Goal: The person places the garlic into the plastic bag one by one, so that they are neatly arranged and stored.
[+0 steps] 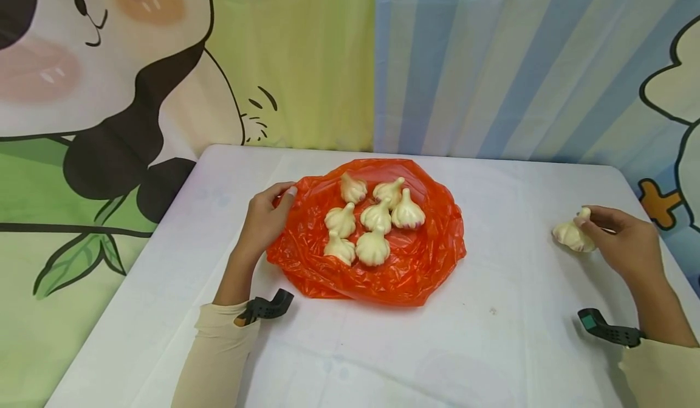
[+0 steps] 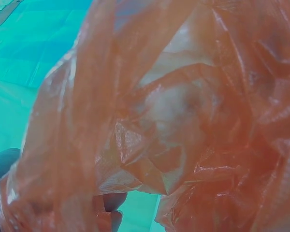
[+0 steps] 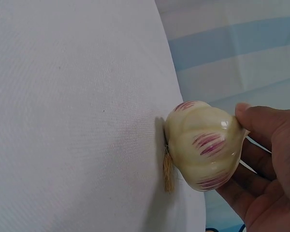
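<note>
My right hand pinches a garlic bulb by its stem, low over the right end of the table. In the right wrist view the garlic bulb is glossy cream with purple streaks, and stringy roots hang beside the white cloth. At the left rim of an orange-red plastic bag, my left hand holds the bag's edge between thumb and fingers. Several more garlic bulbs lie together on the spread-out bag. Crumpled plastic fills most of the left wrist view and partly covers the fingers.
A white cloth covers the table. Behind its far edge hangs a printed curtain with a cartoon panda and blue stripes. Dark wrist mounts stick out from my left sleeve and my right sleeve.
</note>
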Action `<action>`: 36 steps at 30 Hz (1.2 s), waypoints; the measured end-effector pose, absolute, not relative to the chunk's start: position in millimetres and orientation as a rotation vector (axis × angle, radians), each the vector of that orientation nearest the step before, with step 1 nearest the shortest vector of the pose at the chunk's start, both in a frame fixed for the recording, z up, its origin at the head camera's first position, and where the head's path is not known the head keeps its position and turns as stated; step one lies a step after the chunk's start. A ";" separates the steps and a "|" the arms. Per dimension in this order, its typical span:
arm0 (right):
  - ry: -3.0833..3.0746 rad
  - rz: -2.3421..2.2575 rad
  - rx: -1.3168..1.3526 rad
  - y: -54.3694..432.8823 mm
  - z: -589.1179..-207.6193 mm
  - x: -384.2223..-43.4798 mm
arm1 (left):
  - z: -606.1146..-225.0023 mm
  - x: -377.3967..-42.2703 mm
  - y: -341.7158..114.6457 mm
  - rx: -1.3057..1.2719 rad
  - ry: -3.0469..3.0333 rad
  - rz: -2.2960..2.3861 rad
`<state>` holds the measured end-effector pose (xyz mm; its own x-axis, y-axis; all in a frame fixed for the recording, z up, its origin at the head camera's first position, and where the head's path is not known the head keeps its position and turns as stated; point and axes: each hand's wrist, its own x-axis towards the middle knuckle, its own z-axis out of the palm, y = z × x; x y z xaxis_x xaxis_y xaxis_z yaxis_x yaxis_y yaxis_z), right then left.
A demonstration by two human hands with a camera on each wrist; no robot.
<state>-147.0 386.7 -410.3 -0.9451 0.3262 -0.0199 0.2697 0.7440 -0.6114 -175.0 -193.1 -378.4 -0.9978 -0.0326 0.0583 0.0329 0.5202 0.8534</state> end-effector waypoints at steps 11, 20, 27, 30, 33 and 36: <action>-2.838 0.959 -0.523 387.5 -410.5 -145.8 | -378.3 -175.1 -194.1 0.002 -2.680 -1.509; -2.762 0.932 -0.515 388.0 -410.0 -143.2 | -379.8 -175.9 -193.0 -0.005 -2.677 -1.510; -2.753 0.962 -0.504 376.8 -403.3 -144.0 | -380.2 -175.6 -194.1 -0.008 -2.678 -1.503; -2.754 0.984 -0.472 373.2 -399.9 -143.1 | -380.1 -175.3 -194.2 -0.012 -2.678 -1.503; -2.731 1.036 -0.421 370.3 -396.8 -141.2 | -380.0 -175.4 -194.1 -0.006 -2.683 -1.502; -2.707 1.070 -0.390 365.8 -394.3 -140.5 | -379.7 -175.8 -194.0 0.001 -2.681 -1.504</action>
<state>-140.5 365.8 -394.3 -0.9442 0.3162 0.0917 0.1680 0.7023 -0.6918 -175.8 -194.0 -379.7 -0.9977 -0.0335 0.0583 0.0323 0.5219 0.8524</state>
